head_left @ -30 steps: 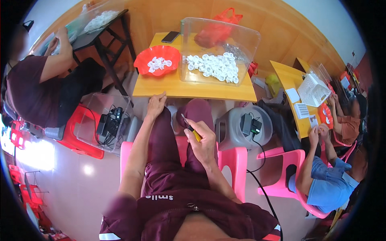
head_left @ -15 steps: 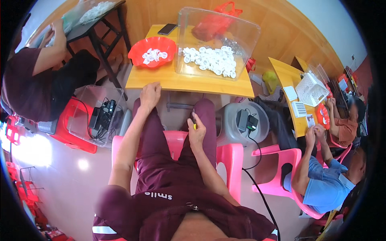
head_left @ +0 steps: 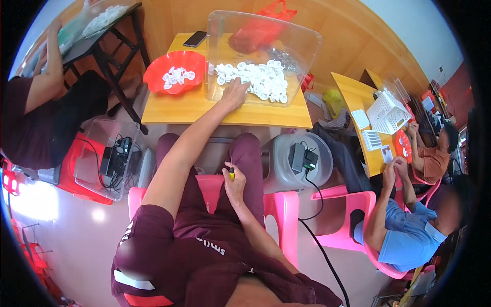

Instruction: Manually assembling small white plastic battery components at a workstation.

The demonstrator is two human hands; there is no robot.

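Note:
My left hand reaches over the front of a clear plastic bin. Its fingers stretch out, and the tips touch a pile of small white plastic parts lying inside. Whether a part is between the fingertips is hard to see. Near my right thigh, my right hand is closed around a small hand tool with a yellow and black handle; the tool's tip is too small to make out. Left of the bin, a red scalloped bowl holds several more white parts.
A phone and a red plastic bag are at the back of the wooden table. Small metallic pieces lie in the bin. A round clear tub with black devices stands right of my knees. People work on both sides.
My left hand has moved from my left knee by the table edge up into the clear bin, onto the white parts. The right hand still holds the tool.

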